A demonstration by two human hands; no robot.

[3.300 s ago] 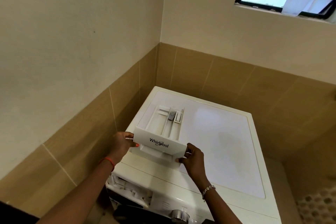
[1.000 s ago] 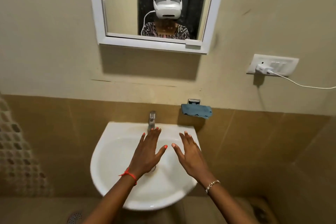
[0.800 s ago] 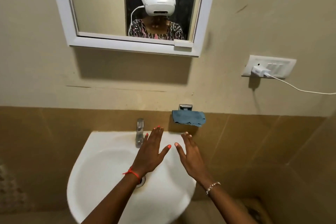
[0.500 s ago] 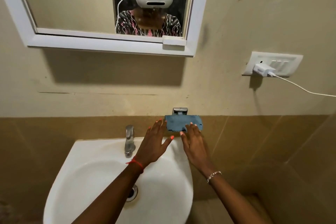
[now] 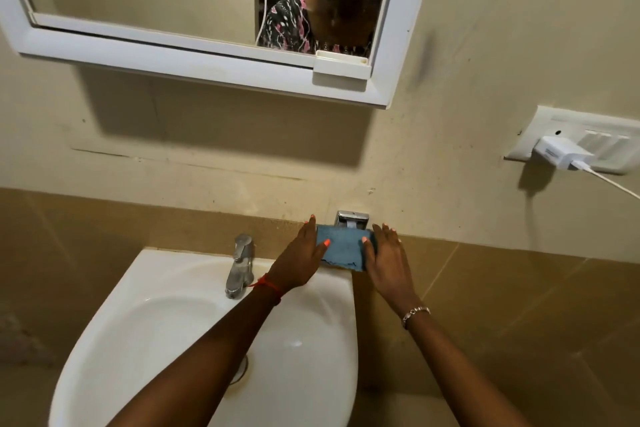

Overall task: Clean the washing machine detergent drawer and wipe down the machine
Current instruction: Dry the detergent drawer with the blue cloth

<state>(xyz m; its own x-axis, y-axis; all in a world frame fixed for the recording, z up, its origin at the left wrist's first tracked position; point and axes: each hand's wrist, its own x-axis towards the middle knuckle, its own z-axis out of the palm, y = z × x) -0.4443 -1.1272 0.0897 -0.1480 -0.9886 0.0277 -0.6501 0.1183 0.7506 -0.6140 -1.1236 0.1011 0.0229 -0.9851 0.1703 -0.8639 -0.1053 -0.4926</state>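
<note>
Both hands are raised to a blue cloth [image 5: 344, 248] that hangs on the wall from a small chrome holder [image 5: 351, 218]. The cloth lies directly between the two hands, and the holder sits just above their fingertips.

The left hand [image 5: 301, 260] is against the cloth's left edge. Its fingers are stretched nearly straight up the wall and its thumb tip rests on the cloth's front face. The right hand [image 5: 388, 260] mirrors it on the cloth's right edge, fingers also out almost straight and the thumb tip touching the front. Neither hand is curled round the cloth. Whether any finger has slipped behind the fabric cannot be told.

A red thread [image 5: 268, 286] circles the left wrist and a bead bracelet [image 5: 415, 312] the right.

Below the left hand and forearm is a white basin [image 5: 166, 291]. Its rear right corner reaches just under the cloth's lower edge. A chrome tap [image 5: 239, 265] stands to the left of the left hand, near it but apart.

Above both hands hangs a white-framed mirror [image 5: 173, 55], which shows a person wearing a white headset. Up and to the right of the right hand, well apart, a white socket plate [image 5: 595, 140] carries a white charger [image 5: 557, 152], and its cable [image 5: 609, 182] runs off to the right.
</note>
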